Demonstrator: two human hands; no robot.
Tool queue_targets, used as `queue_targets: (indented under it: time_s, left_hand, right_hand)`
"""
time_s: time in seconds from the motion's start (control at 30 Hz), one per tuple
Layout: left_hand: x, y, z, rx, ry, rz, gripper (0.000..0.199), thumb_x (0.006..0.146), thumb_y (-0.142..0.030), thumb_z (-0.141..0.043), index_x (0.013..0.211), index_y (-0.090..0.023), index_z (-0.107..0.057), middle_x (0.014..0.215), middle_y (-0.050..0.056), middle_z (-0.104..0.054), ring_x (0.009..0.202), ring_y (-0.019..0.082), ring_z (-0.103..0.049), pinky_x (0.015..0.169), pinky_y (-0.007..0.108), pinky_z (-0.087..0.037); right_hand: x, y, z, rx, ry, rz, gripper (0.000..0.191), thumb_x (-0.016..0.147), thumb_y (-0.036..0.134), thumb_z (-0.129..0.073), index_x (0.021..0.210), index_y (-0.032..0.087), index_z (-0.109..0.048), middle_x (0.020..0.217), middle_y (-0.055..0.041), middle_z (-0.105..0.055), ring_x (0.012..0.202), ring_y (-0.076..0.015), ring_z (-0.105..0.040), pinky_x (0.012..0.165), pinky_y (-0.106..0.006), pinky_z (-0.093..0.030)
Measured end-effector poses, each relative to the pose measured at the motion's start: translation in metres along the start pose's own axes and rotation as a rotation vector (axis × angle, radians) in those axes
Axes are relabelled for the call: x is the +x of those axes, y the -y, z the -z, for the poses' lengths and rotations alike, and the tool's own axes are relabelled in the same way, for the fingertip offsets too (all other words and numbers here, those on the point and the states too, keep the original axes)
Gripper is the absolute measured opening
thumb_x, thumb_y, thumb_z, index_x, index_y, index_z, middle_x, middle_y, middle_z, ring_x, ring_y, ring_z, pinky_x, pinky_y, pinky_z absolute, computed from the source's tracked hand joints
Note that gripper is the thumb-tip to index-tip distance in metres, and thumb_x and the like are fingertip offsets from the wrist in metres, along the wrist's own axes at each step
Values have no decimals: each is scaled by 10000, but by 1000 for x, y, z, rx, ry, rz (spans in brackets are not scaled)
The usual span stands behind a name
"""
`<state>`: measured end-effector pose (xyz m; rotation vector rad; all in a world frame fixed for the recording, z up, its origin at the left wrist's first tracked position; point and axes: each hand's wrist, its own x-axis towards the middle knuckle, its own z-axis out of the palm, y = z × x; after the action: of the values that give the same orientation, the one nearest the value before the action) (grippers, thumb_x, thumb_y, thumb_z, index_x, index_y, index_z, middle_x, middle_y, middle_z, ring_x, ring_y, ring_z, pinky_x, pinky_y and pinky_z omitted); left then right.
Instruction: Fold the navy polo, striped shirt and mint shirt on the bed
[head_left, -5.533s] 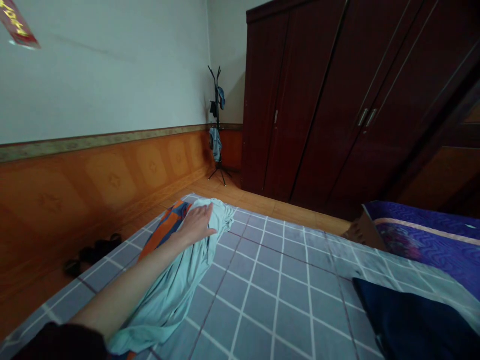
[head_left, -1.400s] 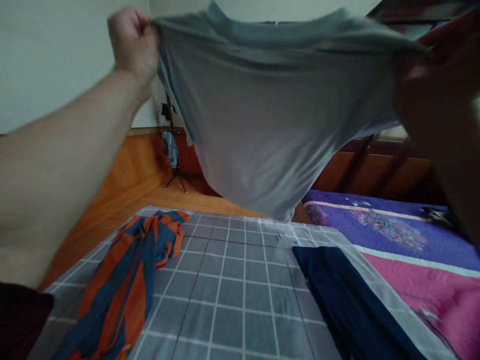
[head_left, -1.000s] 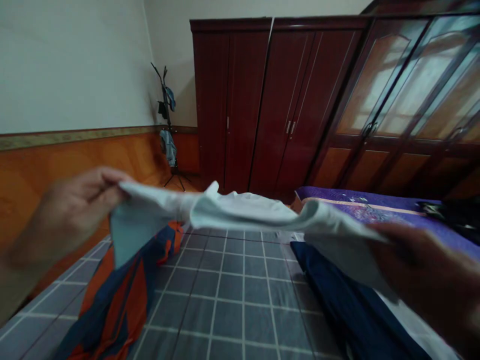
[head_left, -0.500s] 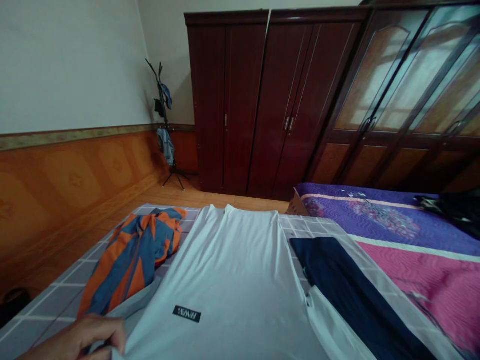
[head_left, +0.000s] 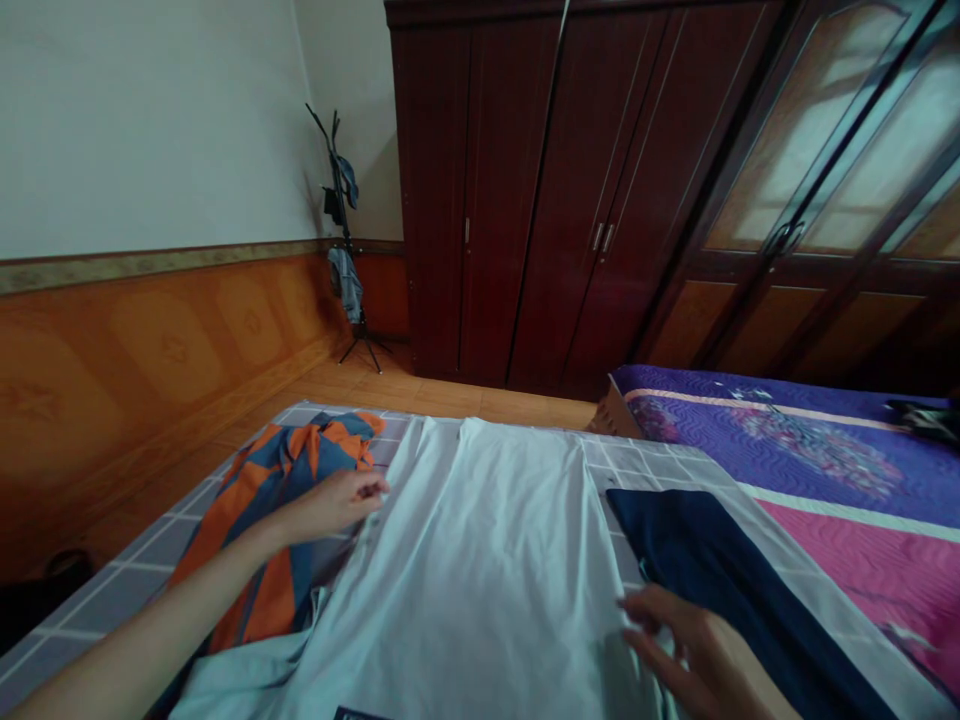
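Observation:
A pale blue-white T-shirt (head_left: 472, 570) lies spread flat, its length pointing away from me, on a grey checked mat (head_left: 630, 470). My left hand (head_left: 330, 505) rests at the shirt's left edge, just above an orange and blue striped garment (head_left: 330, 450), which lies bunched beside the shirt. My right hand (head_left: 675, 645) sits low at the shirt's right edge with its fingers spread on the fabric. Right of that hand lies a folded navy cloth (head_left: 720, 570). The shirt's black label (head_left: 362, 714) is cut off by the bottom of the picture.
A purple and pink quilted bedspread (head_left: 810, 450) lies to the right of the mat. Ahead stands a dark red wooden wardrobe (head_left: 525, 200), with a black coat stand (head_left: 346, 240) holding clothes in the corner. A wooden floor (head_left: 375, 385) borders the mat.
My left hand has moved forward from the lower left to the shirt's left edge. My right hand has come into view at the right edge. The shirt's label now sits lower in the picture.

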<state>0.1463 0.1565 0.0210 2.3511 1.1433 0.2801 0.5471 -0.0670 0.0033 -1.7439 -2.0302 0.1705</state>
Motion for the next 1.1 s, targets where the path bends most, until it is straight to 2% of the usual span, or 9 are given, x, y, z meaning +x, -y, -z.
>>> queue_targets:
  time_s: [0.1,0.17,0.23,0.33,0.53,0.67,0.77,0.9,1.1]
  left_hand:
    - [69,17,-8,159,-116,-13,282,812,-249,-460,1027,-170,-625,978,83,-661,931,229,-606,848,312,-447]
    - [102,27,-17,198,-152,-9,273,793,-221,-497,1033,-172,-618,1062,111,-636,1030,260,-571,921,361,-413]
    - [126,37,-23,225,-174,-11,242,770,-203,-538,994,-183,-628,1097,118,-619,1073,281,-549,946,390,-398]
    - [149,51,-25,247,-196,-23,248,762,-216,-577,1002,-185,-630,1114,119,-612,1089,290,-542,958,406,-395]
    - [175,81,-26,204,-236,-60,497,804,-366,-592,1257,-171,-527,1258,120,-565,1160,258,-522,981,349,-394]
    - [181,91,-36,154,-313,-55,529,819,-403,-582,1295,-187,-502,1281,112,-552,1165,258,-515,974,352,-395]
    - [184,93,-43,119,-345,-72,426,799,-377,-608,1186,-203,-585,1177,85,-604,1087,240,-556,940,332,-415]
    - [189,96,-46,77,-378,-91,134,797,-273,-573,866,-196,-658,1022,48,-636,968,194,-592,875,284,-444]
    - [193,106,-38,46,-524,33,124,798,-225,-499,783,-181,-614,900,48,-631,899,192,-591,829,303,-464]
  right_hand:
    - [55,-42,-11,-65,1,-203,297,845,407,-485,973,205,-662,825,-39,-699,734,-208,-667,634,-298,-497]
    - [88,-71,-20,-87,-2,-275,327,815,395,-490,996,183,-660,849,-57,-699,776,-220,-659,687,-314,-482]
    - [115,-96,-27,-100,-17,-327,344,799,378,-482,1008,172,-660,851,-70,-701,783,-225,-654,706,-318,-468]
    - [144,-122,-34,-98,-21,-335,362,797,370,-456,1006,161,-665,819,-76,-704,745,-222,-653,683,-312,-455]
    - [191,-147,-40,-51,17,-268,433,797,463,-435,972,141,-667,655,-43,-666,615,-195,-615,573,-280,-408]
    - [214,-161,-50,-30,12,-276,557,805,550,-411,1052,105,-636,595,-42,-629,568,-200,-590,522,-285,-373]
    - [219,-172,-59,-5,-4,-303,593,784,583,-441,1057,92,-634,573,-36,-609,545,-195,-572,508,-287,-367]
    - [215,-185,-68,96,-68,-332,629,753,589,-460,1067,73,-633,535,-18,-572,487,-186,-532,471,-293,-360]
    - [212,-192,-75,-25,-89,-361,373,737,459,-478,850,166,-678,639,-41,-642,598,-206,-601,561,-301,-404]
